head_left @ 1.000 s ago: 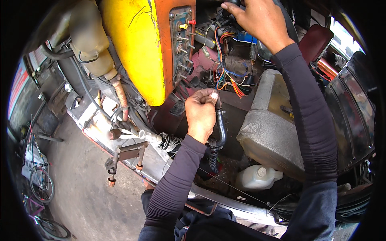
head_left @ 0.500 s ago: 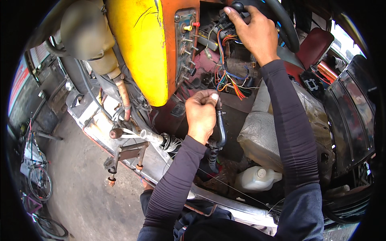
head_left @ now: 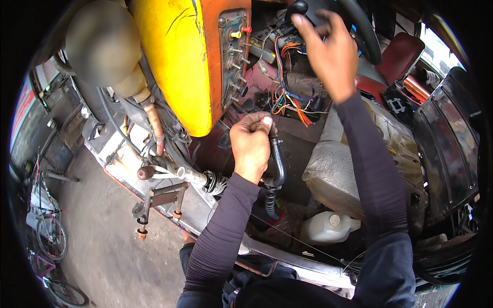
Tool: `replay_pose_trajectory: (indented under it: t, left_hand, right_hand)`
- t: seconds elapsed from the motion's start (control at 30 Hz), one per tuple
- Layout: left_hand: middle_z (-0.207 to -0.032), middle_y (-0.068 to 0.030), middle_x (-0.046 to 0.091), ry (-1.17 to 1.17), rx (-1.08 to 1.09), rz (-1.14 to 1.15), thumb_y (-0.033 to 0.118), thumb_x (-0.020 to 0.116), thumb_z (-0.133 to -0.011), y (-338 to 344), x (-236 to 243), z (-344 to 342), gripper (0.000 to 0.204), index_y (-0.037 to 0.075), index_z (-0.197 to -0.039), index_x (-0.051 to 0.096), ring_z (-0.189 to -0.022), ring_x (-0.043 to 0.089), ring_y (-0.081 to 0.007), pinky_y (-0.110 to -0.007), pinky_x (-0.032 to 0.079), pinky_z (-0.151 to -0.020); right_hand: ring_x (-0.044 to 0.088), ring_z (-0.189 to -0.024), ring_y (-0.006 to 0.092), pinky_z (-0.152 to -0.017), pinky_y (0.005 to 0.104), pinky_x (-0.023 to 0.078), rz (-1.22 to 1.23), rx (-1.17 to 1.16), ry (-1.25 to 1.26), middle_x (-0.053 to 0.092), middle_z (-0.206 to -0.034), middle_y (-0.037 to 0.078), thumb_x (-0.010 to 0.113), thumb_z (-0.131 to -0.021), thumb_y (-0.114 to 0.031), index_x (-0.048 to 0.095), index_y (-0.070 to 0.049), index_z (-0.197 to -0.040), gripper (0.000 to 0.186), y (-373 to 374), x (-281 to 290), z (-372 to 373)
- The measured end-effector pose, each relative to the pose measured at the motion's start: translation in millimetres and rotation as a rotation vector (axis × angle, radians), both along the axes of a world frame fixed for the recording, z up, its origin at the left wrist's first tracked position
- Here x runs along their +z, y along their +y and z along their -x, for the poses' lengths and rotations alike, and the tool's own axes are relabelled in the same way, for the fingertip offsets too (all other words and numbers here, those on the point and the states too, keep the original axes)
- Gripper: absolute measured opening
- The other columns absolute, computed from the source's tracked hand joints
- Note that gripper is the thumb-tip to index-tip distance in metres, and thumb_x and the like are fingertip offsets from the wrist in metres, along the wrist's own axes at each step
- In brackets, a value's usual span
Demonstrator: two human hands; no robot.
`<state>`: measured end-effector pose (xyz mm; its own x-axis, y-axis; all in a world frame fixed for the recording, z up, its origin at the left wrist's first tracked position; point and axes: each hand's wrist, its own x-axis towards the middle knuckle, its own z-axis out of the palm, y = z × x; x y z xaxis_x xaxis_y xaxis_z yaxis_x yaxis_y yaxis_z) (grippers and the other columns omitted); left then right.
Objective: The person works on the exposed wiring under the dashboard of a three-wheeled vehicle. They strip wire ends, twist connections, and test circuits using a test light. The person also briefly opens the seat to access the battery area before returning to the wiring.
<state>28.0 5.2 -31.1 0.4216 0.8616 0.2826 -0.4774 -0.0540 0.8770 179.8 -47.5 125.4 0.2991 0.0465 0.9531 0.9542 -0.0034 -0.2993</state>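
Observation:
My left hand (head_left: 250,145) is closed, thumb and forefinger pinched together at the lower end of a bundle of coloured wires (head_left: 281,100). A thin wire runs to the fingertips; the pinched end is mostly hidden. Just below that hand, a bent black lever (head_left: 278,163) rises from a ribbed rubber boot (head_left: 271,204). Slightly smeared by motion, my right hand (head_left: 333,54) is raised with fingers apart and nothing visible in it. It is nearest the black-knobbed stalk (head_left: 296,8) and the black steering wheel (head_left: 365,33).
A yellow and orange panel (head_left: 179,66) with a strip of toggle switches (head_left: 235,61) stands at left. Right of the lever are a silvery cover (head_left: 334,164) and a white plastic jug (head_left: 333,227). A metal pedal bracket (head_left: 162,197) juts out left; bicycles (head_left: 51,236) stand beyond.
My right hand has come away from the black-knobbed stalk, its fingers spreading. My left hand has shifted slightly left and keeps its pinch.

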Motion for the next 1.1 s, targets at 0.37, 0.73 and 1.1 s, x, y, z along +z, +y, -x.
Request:
replay_pose_trajectory:
  t: [0.37, 0.73, 1.1]
  left_hand:
    - [-0.083, -0.006, 0.071, -0.051, 0.072, 0.059, 0.0, 0.066, -0.1, 3.3, 4.7, 5.9, 0.009, -0.006, -0.105, 0.07, -0.07, 0.064, -0.0104, -0.025, 0.051, -0.064]
    - [-0.093, -0.0057, 0.072, 0.196, -0.037, -0.036, 0.014, 0.067, -0.104, 18.6, 21.3, 29.1, 0.016, 0.001, -0.113, 0.068, -0.079, 0.068, -0.0139, -0.029, 0.057, -0.069]
    - [-0.107, -0.0036, 0.071, 0.268, -0.009, -0.721, -0.004, 0.063, -0.1, 19.7, 31.7, 10.8, 0.008, -0.001, -0.107, 0.066, -0.077, 0.059, -0.0065, -0.025, 0.05, -0.068]
  right_hand:
    - [0.074, -0.079, 0.0253, -0.072, 0.0381, 0.057, 0.869, 0.88, 0.616, 0.075, -0.087, 0.016, 0.08, -0.094, -0.028, 0.064, 0.004, -0.105, 0.037, -57.8, -147.3, 54.9]
    - [0.051, -0.069, 0.0096, -0.063, 0.031, 0.045, 0.453, 0.859, 0.489, 0.057, -0.072, 0.003, 0.068, -0.085, -0.006, 0.064, 0.004, -0.102, 0.019, -76.8, -149.7, 38.3]
    - [0.054, -0.061, 0.0084, -0.054, 0.0256, 0.04, 0.554, 0.939, 0.695, 0.059, -0.071, 0.003, 0.056, -0.09, -0.002, 0.062, 0.004, -0.096, 0.011, -85.9, -126.7, 21.9]
